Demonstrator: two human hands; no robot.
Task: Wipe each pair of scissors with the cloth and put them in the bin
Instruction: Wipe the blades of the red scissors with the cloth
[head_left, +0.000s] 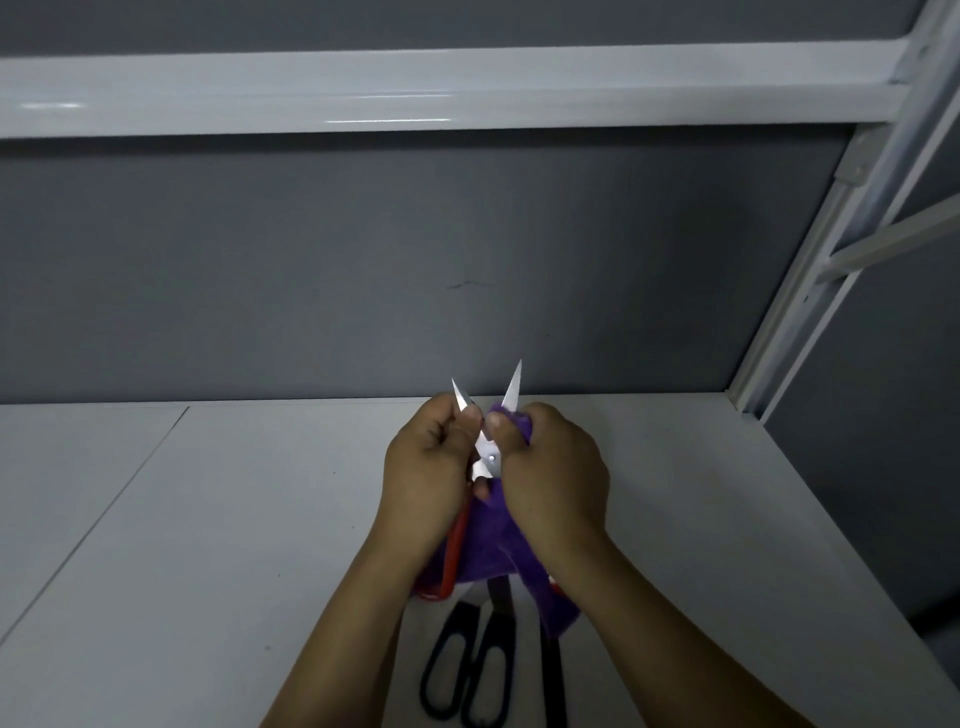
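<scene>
While the red-handled scissors (488, 458) are held up over the worktop (208, 519) with blades spread wide and tips up, 1 blade is pinched by the left grip (431, 467) and the other is wrapped in the purple cloth (491, 540), which is squeezed by the right grip (550, 478). Black-handled scissors (467, 670) are seen lying flat just underneath, nearer the person.
</scene>
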